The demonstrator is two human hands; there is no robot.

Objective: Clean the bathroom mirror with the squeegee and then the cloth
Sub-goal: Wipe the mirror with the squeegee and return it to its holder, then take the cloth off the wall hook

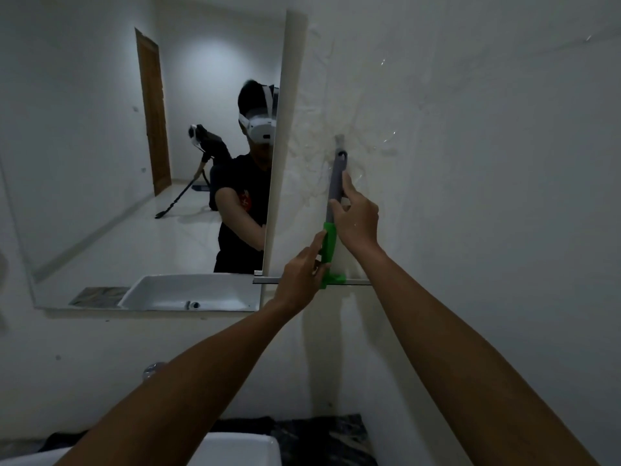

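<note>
The squeegee (331, 243) hangs upright against the white wall to the right of the mirror (100, 163). It has a grey handle on top, a green neck and a long thin blade at the bottom. The handle's top end sits at a small hook (340, 140) on the wall. My right hand (356, 218) is closed around the grey handle. My left hand (304, 275) grips the green neck just above the blade. No cloth is in view.
A white basin (235, 449) sits at the bottom edge on a dark marbled counter (322, 435). A chrome tap (153, 369) shows behind my left forearm. The mirror reflects a person with a headset, a wooden door and a tripod.
</note>
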